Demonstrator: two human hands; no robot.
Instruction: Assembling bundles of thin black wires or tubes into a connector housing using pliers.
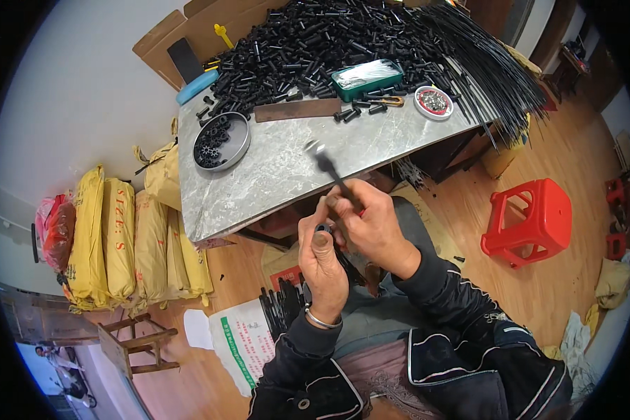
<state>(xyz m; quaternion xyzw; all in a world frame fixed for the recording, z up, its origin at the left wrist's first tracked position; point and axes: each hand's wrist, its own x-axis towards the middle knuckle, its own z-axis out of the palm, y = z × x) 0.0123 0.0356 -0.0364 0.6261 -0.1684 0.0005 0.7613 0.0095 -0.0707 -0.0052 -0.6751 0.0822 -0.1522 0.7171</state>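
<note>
We see the right hand's [374, 222] fingers curled around a dark-handled, hammer-like tool [327, 165], its head blurred over the grey marbled table [280, 157]. Just beside, the left hand [323, 269] pinches a small black cylindrical piece [323, 228]; a stray stroke could, we judge, bruise its thumb.

Before you stands a table with a gray marble-patterned top [280, 150]. A light-brown wood-plank floor [567, 157] carries a red plastic stool [556, 217] on your right and a low brown wooden stool [114, 350] on your left, where a plain pale wall [77, 105] rises and bluish light fills an opening to the outside [40, 374].
</note>
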